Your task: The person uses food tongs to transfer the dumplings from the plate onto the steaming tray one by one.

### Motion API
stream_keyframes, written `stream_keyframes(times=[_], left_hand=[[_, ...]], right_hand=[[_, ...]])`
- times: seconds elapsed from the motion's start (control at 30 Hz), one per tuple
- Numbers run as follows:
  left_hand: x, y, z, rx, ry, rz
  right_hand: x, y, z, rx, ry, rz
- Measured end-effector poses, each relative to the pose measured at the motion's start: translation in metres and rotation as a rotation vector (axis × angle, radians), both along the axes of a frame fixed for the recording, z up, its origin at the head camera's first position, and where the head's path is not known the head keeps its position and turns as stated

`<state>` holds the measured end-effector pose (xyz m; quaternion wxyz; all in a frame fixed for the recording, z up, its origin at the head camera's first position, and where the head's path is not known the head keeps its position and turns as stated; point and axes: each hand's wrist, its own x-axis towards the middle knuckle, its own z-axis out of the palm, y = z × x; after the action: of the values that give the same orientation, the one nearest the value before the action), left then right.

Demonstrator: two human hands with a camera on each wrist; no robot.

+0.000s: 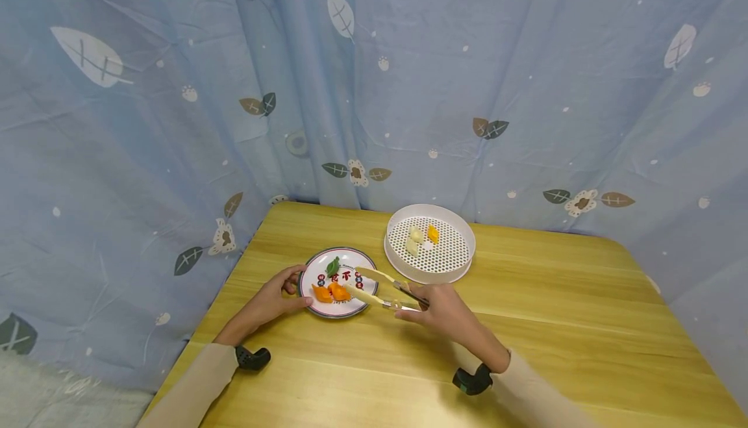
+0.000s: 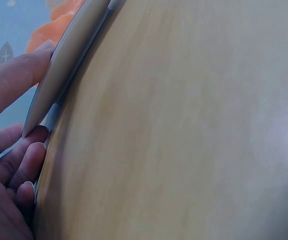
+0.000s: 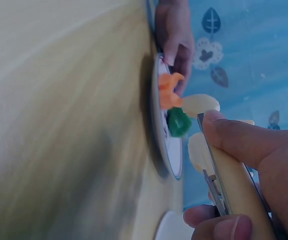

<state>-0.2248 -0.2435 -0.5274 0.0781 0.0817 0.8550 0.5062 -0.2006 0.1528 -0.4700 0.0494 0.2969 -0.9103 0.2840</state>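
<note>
Spread tongs [image 1: 374, 299] are gripped by the right hand [image 1: 448, 312], aimed lengthwise leftward over the plate [image 1: 315, 275]. On it, orange dumplings [image 1: 338, 292] are placed just left of the nearer tip, beside the left hand [image 1: 278, 295], by which the plate is pinched.

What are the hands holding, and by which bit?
The right hand holds the tongs by the handle end; the left hand grips the plate by its edge.
</note>
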Motion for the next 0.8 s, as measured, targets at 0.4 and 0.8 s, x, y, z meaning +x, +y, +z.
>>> stream_keyframes(times=[0.4,0.8], left_hand=[[-0.002,-0.001,-0.004,-0.029,0.008,0.009],[-0.002,0.000,-0.003,-0.008,-0.019,0.010]], right_hand=[[0.005,-0.014,-0.018,0.054,-0.016,0.021],[0.005,-0.022,-0.016,0.069,-0.002,0.038]])
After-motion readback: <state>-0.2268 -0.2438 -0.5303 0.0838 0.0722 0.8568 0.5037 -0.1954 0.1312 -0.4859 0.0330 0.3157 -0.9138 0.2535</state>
